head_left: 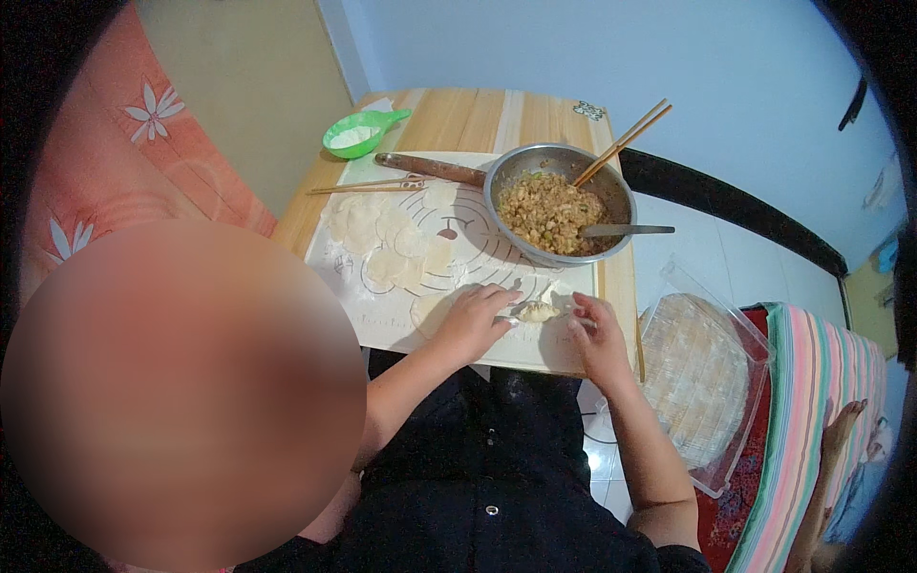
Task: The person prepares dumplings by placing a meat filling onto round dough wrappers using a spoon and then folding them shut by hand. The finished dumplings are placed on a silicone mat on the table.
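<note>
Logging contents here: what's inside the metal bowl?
The metal bowl holds a brown, crumbly mixture flecked with green; chopsticks and a metal utensil reach into it. The mixture covers the bowl's bottom, so that can't be seen.

Muted light, soft shadows on mat (377, 310) around left hand (478, 323) and right hand (604, 342), bluish cast on wall (573, 48) beyond them, blurred disc (181, 396) left of both, far table edge (497, 94) bowed, corners black.
</note>
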`<state>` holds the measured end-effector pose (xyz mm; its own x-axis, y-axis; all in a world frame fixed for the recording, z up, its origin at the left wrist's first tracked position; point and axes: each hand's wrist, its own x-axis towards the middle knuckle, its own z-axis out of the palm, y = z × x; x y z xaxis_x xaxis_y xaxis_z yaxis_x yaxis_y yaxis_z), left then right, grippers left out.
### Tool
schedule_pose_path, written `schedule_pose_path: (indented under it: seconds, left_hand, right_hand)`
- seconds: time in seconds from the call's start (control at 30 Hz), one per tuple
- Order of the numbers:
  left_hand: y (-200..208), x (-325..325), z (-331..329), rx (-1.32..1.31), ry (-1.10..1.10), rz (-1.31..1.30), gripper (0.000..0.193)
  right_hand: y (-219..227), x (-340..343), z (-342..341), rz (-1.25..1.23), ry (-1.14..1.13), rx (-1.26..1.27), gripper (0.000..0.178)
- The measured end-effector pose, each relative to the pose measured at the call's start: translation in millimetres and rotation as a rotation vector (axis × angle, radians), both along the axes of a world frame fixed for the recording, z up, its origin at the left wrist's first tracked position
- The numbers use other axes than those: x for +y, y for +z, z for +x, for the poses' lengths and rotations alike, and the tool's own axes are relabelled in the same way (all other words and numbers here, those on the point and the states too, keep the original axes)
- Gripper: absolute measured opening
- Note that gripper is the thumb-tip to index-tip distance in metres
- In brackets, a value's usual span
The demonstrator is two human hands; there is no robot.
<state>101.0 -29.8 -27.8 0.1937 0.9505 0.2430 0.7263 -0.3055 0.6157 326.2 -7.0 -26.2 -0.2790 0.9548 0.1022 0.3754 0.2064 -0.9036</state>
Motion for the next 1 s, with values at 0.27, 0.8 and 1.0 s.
schedule_pose_path:
  seconds: [0.27, 0.8, 1.0]
  left_hand:
    - [-6.8, 6.1, 9.9, -0.136, 0.055, -0.002, 0.021]
    - [-7.2, 10.4, 13.9, -0.139, 0.027, 0.019, 0.021]
    - [-2.8, 8.0, 16.0, -0.164, 0.054, 0.042, 0.017]
  right_hand:
    - [-5.9, 21.0, -11.5, -0.004, 0.061, -0.134, 0.022]
    - [24.7, 36.6, -24.8, 0.361, 0.304, -0.356, 0.018]
    - [32.4, 42.5, -32.0, 0.450, 0.371, -0.477, 0.011]
